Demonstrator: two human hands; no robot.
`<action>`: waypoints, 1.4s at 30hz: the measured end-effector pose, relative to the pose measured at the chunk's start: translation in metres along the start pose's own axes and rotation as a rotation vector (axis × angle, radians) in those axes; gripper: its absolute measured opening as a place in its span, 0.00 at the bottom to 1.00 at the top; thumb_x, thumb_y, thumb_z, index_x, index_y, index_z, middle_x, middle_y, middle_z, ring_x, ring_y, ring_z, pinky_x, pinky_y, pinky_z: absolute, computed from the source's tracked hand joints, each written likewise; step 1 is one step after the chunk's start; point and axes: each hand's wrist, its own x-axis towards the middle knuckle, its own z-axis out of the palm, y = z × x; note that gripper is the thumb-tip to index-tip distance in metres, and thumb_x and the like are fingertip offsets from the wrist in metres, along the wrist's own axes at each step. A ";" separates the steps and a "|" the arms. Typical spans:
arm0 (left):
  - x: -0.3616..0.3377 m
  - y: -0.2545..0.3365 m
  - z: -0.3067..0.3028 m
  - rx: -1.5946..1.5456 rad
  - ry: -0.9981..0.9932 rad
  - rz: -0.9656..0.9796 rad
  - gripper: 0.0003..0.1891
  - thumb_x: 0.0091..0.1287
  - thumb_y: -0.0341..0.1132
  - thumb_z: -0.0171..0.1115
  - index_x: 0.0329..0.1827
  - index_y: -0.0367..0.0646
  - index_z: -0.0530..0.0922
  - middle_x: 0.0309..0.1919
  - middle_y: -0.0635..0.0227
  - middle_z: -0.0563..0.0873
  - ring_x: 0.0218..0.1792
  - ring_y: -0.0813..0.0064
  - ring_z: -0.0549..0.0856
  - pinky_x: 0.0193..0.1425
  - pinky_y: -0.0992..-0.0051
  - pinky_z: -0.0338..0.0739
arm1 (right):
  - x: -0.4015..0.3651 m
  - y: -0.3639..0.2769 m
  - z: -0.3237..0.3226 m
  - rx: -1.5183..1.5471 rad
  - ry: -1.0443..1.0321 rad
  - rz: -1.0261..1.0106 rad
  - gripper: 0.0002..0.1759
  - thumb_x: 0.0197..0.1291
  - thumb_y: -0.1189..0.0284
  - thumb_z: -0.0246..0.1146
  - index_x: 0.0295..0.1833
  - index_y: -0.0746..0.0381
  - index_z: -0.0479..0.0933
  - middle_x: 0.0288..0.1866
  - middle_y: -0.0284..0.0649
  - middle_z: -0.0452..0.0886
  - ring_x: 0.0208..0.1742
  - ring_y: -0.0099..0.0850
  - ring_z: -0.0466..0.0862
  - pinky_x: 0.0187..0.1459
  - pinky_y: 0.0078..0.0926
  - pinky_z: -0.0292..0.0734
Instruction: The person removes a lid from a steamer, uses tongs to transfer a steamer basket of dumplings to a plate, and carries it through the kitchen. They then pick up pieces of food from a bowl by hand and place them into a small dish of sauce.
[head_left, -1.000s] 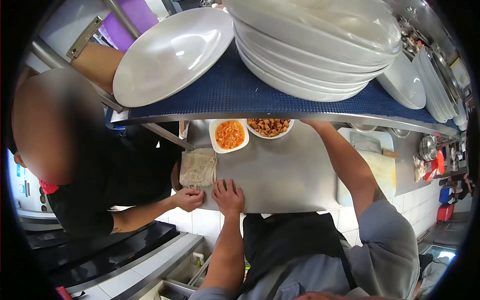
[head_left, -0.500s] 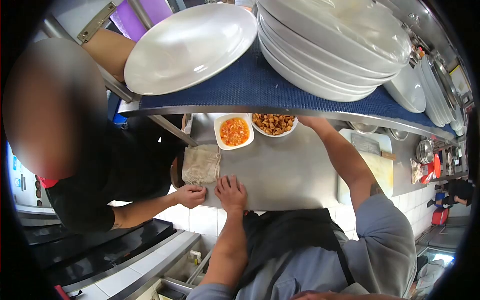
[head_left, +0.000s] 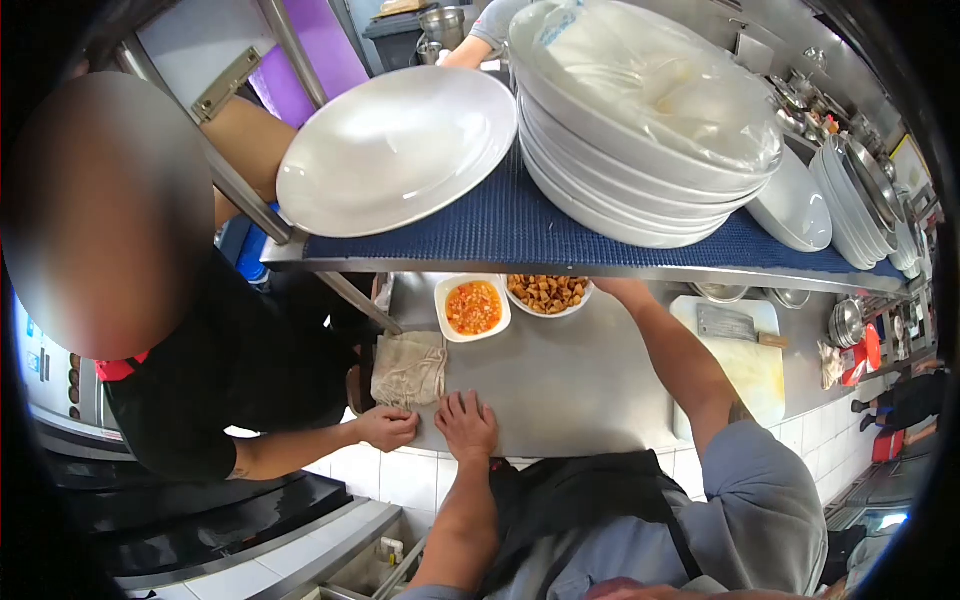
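Observation:
My left hand (head_left: 467,425) lies on the front edge of the steel counter (head_left: 560,400), its fingers apart and nothing in it. A folded beige cloth (head_left: 409,368) lies just beyond it. My right hand (head_left: 622,289) reaches under the shelf edge beside a white bowl of brown fried cubes (head_left: 547,293); its fingers are mostly hidden by the shelf. To the left of that bowl stands a square white bowl of orange-red sauce (head_left: 473,308).
A co-worker in black stands at the left, one hand (head_left: 388,428) near the cloth. White plates (head_left: 400,150) and stacked bowls (head_left: 630,190) sit on the blue-lined shelf (head_left: 480,240). A cleaver (head_left: 726,324) rests on a white cutting board (head_left: 745,370).
The view has tilted upward, so the shelf and counter sit lower in the picture. Both my hands keep nearly the same places on the counter. Another person's arm now shows beyond the shelf.

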 end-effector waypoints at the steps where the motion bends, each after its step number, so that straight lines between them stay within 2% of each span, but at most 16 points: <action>1: -0.001 -0.001 0.000 -0.006 0.006 0.006 0.23 0.64 0.46 0.61 0.60 0.49 0.79 0.62 0.59 0.75 0.70 0.55 0.67 0.72 0.48 0.58 | 0.000 -0.003 -0.002 0.044 -0.023 0.031 0.36 0.69 0.55 0.61 0.78 0.56 0.63 0.81 0.50 0.60 0.81 0.45 0.57 0.80 0.44 0.51; 4: 0.000 -0.002 0.003 -0.019 0.040 0.021 0.23 0.63 0.45 0.61 0.60 0.47 0.79 0.62 0.58 0.75 0.70 0.54 0.66 0.72 0.48 0.57 | 0.000 0.007 0.025 0.101 0.340 -0.137 0.28 0.68 0.62 0.60 0.71 0.61 0.71 0.74 0.54 0.69 0.76 0.49 0.67 0.75 0.46 0.60; 6: 0.000 -0.001 0.003 -0.008 0.042 0.022 0.23 0.63 0.45 0.61 0.60 0.47 0.79 0.61 0.57 0.75 0.70 0.54 0.67 0.72 0.48 0.57 | -0.010 -0.002 0.020 0.198 0.344 -0.160 0.26 0.68 0.64 0.61 0.68 0.63 0.74 0.71 0.55 0.73 0.73 0.50 0.71 0.72 0.45 0.64; 7: 0.000 0.001 -0.002 -0.027 0.025 0.015 0.23 0.63 0.45 0.62 0.60 0.47 0.80 0.61 0.57 0.75 0.69 0.54 0.67 0.72 0.47 0.58 | -0.020 -0.018 0.013 0.326 0.410 -0.115 0.23 0.66 0.66 0.61 0.64 0.65 0.76 0.66 0.55 0.78 0.68 0.51 0.75 0.68 0.44 0.69; 11: -0.002 -0.001 0.002 -0.031 0.066 0.025 0.24 0.61 0.46 0.63 0.59 0.48 0.80 0.61 0.57 0.75 0.69 0.55 0.68 0.71 0.48 0.58 | -0.026 -0.025 0.009 0.423 0.349 -0.005 0.21 0.66 0.67 0.62 0.60 0.66 0.78 0.61 0.54 0.81 0.64 0.50 0.78 0.65 0.43 0.71; 17: -0.004 -0.004 0.006 -0.011 0.094 0.040 0.23 0.60 0.46 0.64 0.58 0.49 0.80 0.60 0.59 0.76 0.67 0.56 0.69 0.70 0.48 0.60 | -0.025 -0.022 0.010 0.465 0.362 -0.017 0.22 0.66 0.65 0.63 0.61 0.67 0.78 0.63 0.54 0.80 0.65 0.50 0.77 0.66 0.44 0.70; 20: -0.005 -0.003 0.004 -0.008 0.098 0.039 0.22 0.62 0.46 0.63 0.58 0.49 0.80 0.59 0.59 0.76 0.67 0.56 0.69 0.70 0.48 0.60 | -0.022 -0.022 0.010 0.538 0.255 0.043 0.23 0.67 0.65 0.62 0.63 0.67 0.76 0.65 0.56 0.78 0.67 0.50 0.75 0.68 0.44 0.68; 23: 0.000 0.000 0.001 -0.012 0.109 0.035 0.22 0.63 0.47 0.62 0.58 0.49 0.80 0.59 0.59 0.77 0.67 0.56 0.70 0.70 0.49 0.60 | -0.016 -0.023 0.017 0.483 0.384 -0.072 0.25 0.68 0.65 0.60 0.65 0.67 0.75 0.68 0.57 0.76 0.70 0.51 0.73 0.70 0.43 0.66; 26: -0.001 -0.002 0.002 -0.012 0.107 0.042 0.21 0.64 0.47 0.61 0.58 0.49 0.80 0.59 0.59 0.77 0.67 0.56 0.70 0.70 0.49 0.60 | -0.011 -0.018 0.018 0.499 0.312 -0.036 0.32 0.67 0.64 0.62 0.72 0.69 0.67 0.76 0.55 0.67 0.76 0.46 0.66 0.74 0.39 0.61; 27: -0.001 -0.003 0.002 -0.005 0.094 0.039 0.21 0.64 0.47 0.61 0.58 0.49 0.80 0.60 0.59 0.77 0.68 0.56 0.70 0.70 0.48 0.60 | -0.013 -0.017 0.021 0.358 0.390 -0.015 0.29 0.66 0.62 0.62 0.67 0.67 0.73 0.71 0.55 0.73 0.71 0.50 0.71 0.71 0.42 0.65; 30: -0.007 -0.004 0.007 -0.021 0.099 0.040 0.22 0.62 0.47 0.61 0.57 0.48 0.81 0.60 0.57 0.77 0.68 0.55 0.70 0.70 0.47 0.60 | -0.014 -0.021 0.009 0.314 0.292 -0.007 0.25 0.67 0.64 0.61 0.65 0.65 0.75 0.69 0.56 0.75 0.71 0.53 0.72 0.71 0.45 0.65; 31: -0.005 -0.005 0.009 -0.029 0.117 0.040 0.22 0.62 0.47 0.61 0.56 0.48 0.81 0.60 0.57 0.77 0.67 0.54 0.70 0.70 0.47 0.60 | -0.011 -0.029 0.010 0.230 0.440 -0.135 0.21 0.65 0.63 0.63 0.58 0.64 0.80 0.59 0.54 0.82 0.61 0.51 0.80 0.63 0.45 0.73; 34: -0.004 -0.009 0.011 -0.043 0.133 0.054 0.22 0.61 0.47 0.62 0.56 0.49 0.81 0.60 0.57 0.77 0.68 0.55 0.69 0.70 0.46 0.60 | -0.037 -0.066 -0.023 0.222 0.054 -0.026 0.17 0.63 0.63 0.64 0.49 0.65 0.83 0.45 0.50 0.87 0.49 0.45 0.85 0.52 0.42 0.78; 35: -0.003 -0.009 0.012 -0.044 0.141 0.062 0.22 0.61 0.47 0.62 0.56 0.49 0.80 0.60 0.58 0.77 0.68 0.55 0.69 0.70 0.47 0.60 | -0.040 -0.053 -0.007 0.235 0.117 -0.073 0.14 0.62 0.64 0.65 0.44 0.64 0.83 0.38 0.47 0.87 0.41 0.42 0.86 0.46 0.39 0.80; 40: -0.005 -0.003 -0.005 -0.026 0.087 0.041 0.20 0.62 0.46 0.62 0.57 0.52 0.79 0.59 0.60 0.77 0.68 0.56 0.69 0.70 0.48 0.61 | -0.105 -0.009 0.028 0.202 -0.035 -0.011 0.13 0.61 0.64 0.66 0.39 0.64 0.83 0.36 0.48 0.85 0.40 0.46 0.84 0.44 0.44 0.78; 42: -0.006 -0.007 -0.003 -0.011 0.100 0.027 0.21 0.63 0.47 0.62 0.58 0.52 0.79 0.59 0.61 0.77 0.67 0.57 0.69 0.70 0.49 0.61 | -0.140 0.017 0.056 0.100 0.141 -0.050 0.14 0.60 0.62 0.67 0.33 0.63 0.82 0.35 0.47 0.83 0.41 0.48 0.81 0.45 0.46 0.74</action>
